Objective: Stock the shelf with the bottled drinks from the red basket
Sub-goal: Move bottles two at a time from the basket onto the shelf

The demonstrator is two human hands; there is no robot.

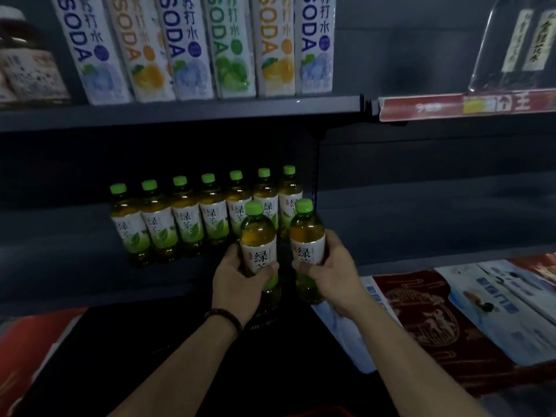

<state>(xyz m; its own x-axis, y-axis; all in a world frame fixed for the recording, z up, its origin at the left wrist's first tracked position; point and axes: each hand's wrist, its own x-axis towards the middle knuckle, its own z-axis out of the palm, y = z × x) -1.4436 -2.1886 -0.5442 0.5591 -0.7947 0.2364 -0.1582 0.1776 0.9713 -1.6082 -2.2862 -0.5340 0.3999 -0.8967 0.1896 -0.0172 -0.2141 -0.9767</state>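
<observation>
Bottles [258,236]: green-capped, seemingly amber tea.

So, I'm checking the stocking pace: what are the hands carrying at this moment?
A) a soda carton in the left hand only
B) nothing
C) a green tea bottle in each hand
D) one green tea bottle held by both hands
C: the left hand grips one green tea bottle and the right hand grips a second green tea bottle, both upright.

The clear, glossy plastic green-capped tea bottle [258,234] in the left hand's [237,282] grip bears a smooth white label [259,254]; the dark grey metal shelf [75,260] behind that grip looks matt.
</observation>
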